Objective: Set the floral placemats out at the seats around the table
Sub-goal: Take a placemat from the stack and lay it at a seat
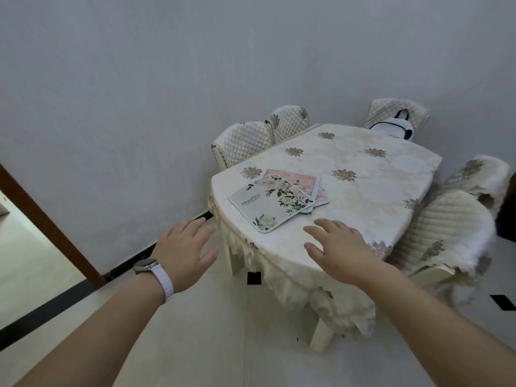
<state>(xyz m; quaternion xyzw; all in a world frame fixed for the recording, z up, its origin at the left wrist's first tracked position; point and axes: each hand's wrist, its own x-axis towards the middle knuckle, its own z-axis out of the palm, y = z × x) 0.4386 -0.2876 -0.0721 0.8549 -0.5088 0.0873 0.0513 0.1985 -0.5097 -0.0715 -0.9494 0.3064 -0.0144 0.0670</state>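
Note:
A loose stack of floral placemats lies near the table's near-left end. On top is a grey-white placemat [268, 202] with green leaves and the word "Beautiful". A pink floral placemat [298, 178] pokes out from beneath it, with further edges showing at the right. The table [371, 188] wears a cream tablecloth with brown flower motifs. My left hand [184, 250] hovers over the floor just left of the table's edge, fingers spread, holding nothing. My right hand [337, 247] is over the table's near edge, below the stack, fingers apart and empty.
Quilted cream chairs stand round the table: two at the far left [251, 141], one at the far end [396, 113] with a black-and-white bag [396, 127] on it, two at the right [446, 230]. A grey wall runs behind. A brown door frame [47, 224] is at left.

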